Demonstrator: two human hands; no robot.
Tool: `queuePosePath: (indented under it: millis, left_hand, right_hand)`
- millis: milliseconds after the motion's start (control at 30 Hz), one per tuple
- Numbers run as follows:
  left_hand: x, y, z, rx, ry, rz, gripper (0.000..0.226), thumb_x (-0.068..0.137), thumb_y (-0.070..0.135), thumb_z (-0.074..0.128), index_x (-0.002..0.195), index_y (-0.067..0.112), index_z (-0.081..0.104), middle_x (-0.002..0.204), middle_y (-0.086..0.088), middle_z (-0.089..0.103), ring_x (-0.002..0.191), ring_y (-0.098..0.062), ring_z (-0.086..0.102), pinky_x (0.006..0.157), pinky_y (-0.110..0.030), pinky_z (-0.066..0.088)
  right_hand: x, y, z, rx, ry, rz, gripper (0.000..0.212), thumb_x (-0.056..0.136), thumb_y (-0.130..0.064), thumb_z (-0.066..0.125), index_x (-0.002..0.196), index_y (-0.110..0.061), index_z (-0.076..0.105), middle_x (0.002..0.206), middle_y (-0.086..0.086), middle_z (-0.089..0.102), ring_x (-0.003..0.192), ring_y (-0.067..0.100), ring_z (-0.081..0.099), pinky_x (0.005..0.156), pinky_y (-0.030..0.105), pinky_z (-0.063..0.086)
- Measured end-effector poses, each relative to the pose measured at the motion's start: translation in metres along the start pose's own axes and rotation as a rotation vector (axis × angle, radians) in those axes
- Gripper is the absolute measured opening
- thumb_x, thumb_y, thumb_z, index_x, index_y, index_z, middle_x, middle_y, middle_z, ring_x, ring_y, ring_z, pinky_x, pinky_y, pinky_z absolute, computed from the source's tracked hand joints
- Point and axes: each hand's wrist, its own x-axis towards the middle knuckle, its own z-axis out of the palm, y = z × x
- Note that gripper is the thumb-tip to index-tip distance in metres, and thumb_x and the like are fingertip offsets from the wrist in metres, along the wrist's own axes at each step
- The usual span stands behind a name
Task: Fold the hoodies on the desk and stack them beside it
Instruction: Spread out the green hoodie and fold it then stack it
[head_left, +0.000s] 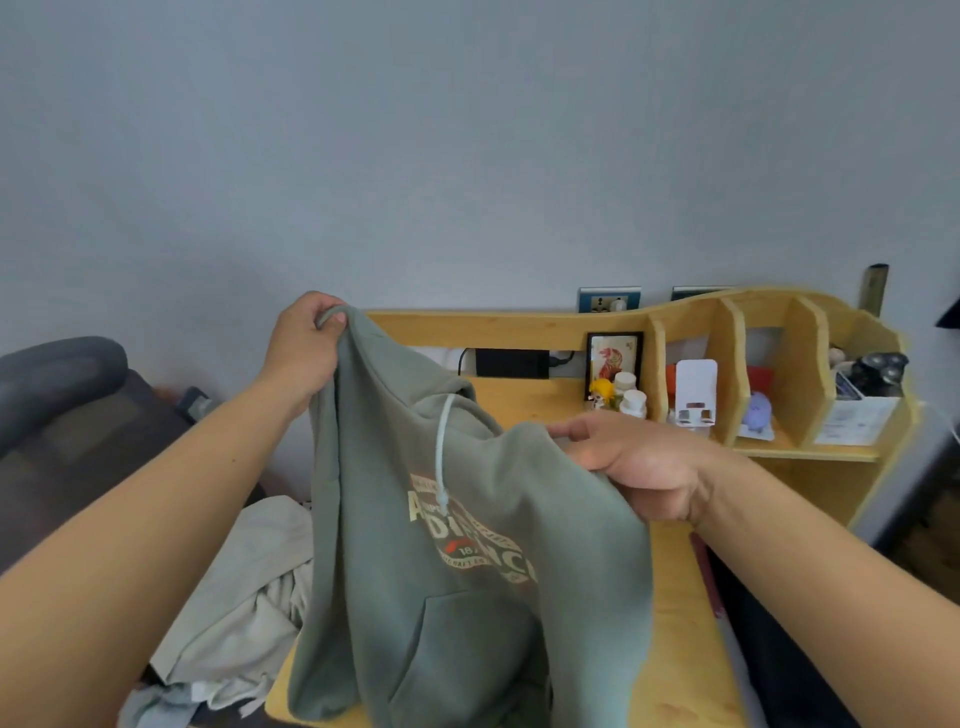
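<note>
A sage-green hoodie (415, 597) with a printed chest logo and a pale drawstring hangs in the air above the wooden desk (680, 623). My left hand (306, 343) pinches one shoulder of it, raised high at the left. My right hand (639, 462) grips the other shoulder, lower and to the right, fingers curled into the cloth. The hoodie's front faces me, its pouch pocket hanging over the desk's near edge.
A heap of pale garments (244, 597) lies left of the desk. A grey chair (62, 415) stands at far left. The desk's back shelf (779, 364) holds a framed picture, bottles, a white stand and small items. Dark cloth (779, 649) lies at the desk's right.
</note>
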Motion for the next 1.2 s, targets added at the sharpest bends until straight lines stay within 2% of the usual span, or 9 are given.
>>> queuePosePath:
  millis: [167,267,433,633,800,933,1000,1100,1200]
  left_hand:
    - [0.000,-0.004,-0.013,0.119,-0.063,0.089,0.012,0.101,0.009,0.056,0.102,0.018,0.064,0.102,-0.004,0.065,0.097,-0.022,0.059,0.084,-0.030,0.042]
    - [-0.002,-0.009,-0.015,0.183,-0.120,0.099,0.011,0.101,0.010,0.056,0.105,0.014,0.066,0.103,-0.005,0.067,0.100,-0.025,0.061,0.087,-0.034,0.044]
    - [-0.009,0.006,-0.001,0.187,-0.157,0.153,0.014,0.102,0.008,0.055,0.108,0.017,0.064,0.103,-0.001,0.065,0.100,-0.020,0.059,0.085,-0.028,0.040]
    - [-0.013,0.007,-0.009,0.240,-0.109,0.223,0.019,0.101,0.008,0.057,0.111,0.013,0.072,0.107,-0.002,0.071,0.103,-0.019,0.062,0.086,-0.025,0.039]
    - [-0.009,0.021,-0.013,0.380,-0.012,0.421,0.019,0.105,0.024,0.052,0.113,0.017,0.068,0.099,-0.013,0.074,0.091,-0.037,0.068,0.078,-0.042,0.050]
    - [0.001,0.020,-0.030,0.517,0.031,0.410,0.029,0.102,0.034,0.043,0.108,0.016,0.065,0.093,-0.022,0.072,0.084,-0.045,0.068,0.068,-0.045,0.050]
    - [0.000,0.018,-0.032,0.335,0.000,0.316,0.022,0.105,0.029,0.047,0.100,0.020,0.066,0.092,-0.009,0.075,0.087,-0.038,0.069,0.073,-0.038,0.051]
    - [-0.022,0.048,-0.026,-0.354,-0.393,-0.107,0.017,0.096,0.029,0.065,0.103,0.016,0.072,0.091,0.010,0.078,0.081,-0.010,0.072,0.070,-0.016,0.055]
    - [-0.026,0.058,-0.037,-0.452,-0.672,-0.220,0.070,0.039,0.064,0.094,0.094,0.022,0.082,0.099,0.004,0.079,0.083,-0.004,0.074,0.066,-0.015,0.056]
  right_hand:
    - [-0.011,-0.023,-0.012,-0.769,0.540,-0.254,0.012,0.089,-0.027,0.070,0.091,-0.036,0.078,0.084,-0.017,0.073,0.083,0.001,0.065,0.072,0.015,0.047]
    - [-0.008,-0.019,-0.034,-1.116,0.904,-0.575,0.032,0.089,-0.029,0.058,0.058,-0.025,0.057,0.062,-0.009,0.055,0.061,0.012,0.051,0.052,0.024,0.035]
    - [-0.003,-0.018,-0.043,-1.512,1.012,-0.797,0.011,0.081,-0.014,0.049,0.073,-0.009,0.054,0.060,0.005,0.051,0.052,0.029,0.046,0.049,0.030,0.028]
    - [-0.021,-0.025,-0.077,-1.451,1.037,-0.463,0.021,0.096,-0.013,0.046,0.112,-0.014,0.060,0.081,0.014,0.069,0.072,0.043,0.062,0.058,0.045,0.049]
    - [-0.051,-0.060,-0.079,-1.127,1.330,-0.567,0.028,0.096,0.002,0.047,0.112,-0.011,0.065,0.099,0.015,0.070,0.091,0.042,0.063,0.065,0.041,0.045]
    - [-0.066,-0.089,-0.062,-0.588,0.315,-0.383,0.020,0.105,-0.010,0.050,0.107,-0.008,0.069,0.100,0.010,0.073,0.089,0.018,0.068,0.078,0.034,0.053]
    - [-0.067,-0.096,-0.076,-0.708,0.551,-0.377,0.026,0.104,-0.010,0.052,0.094,-0.023,0.072,0.091,0.003,0.072,0.079,0.015,0.065,0.074,0.035,0.048]
    - [-0.053,-0.081,-0.092,-1.150,1.420,-0.433,0.025,0.101,-0.010,0.048,0.111,-0.019,0.068,0.107,0.015,0.071,0.094,0.039,0.063,0.076,0.041,0.047]
    - [-0.045,-0.061,-0.094,-1.021,1.160,-0.370,0.019,0.105,-0.013,0.047,0.112,-0.011,0.064,0.103,0.009,0.065,0.094,0.031,0.058,0.068,0.028,0.030]
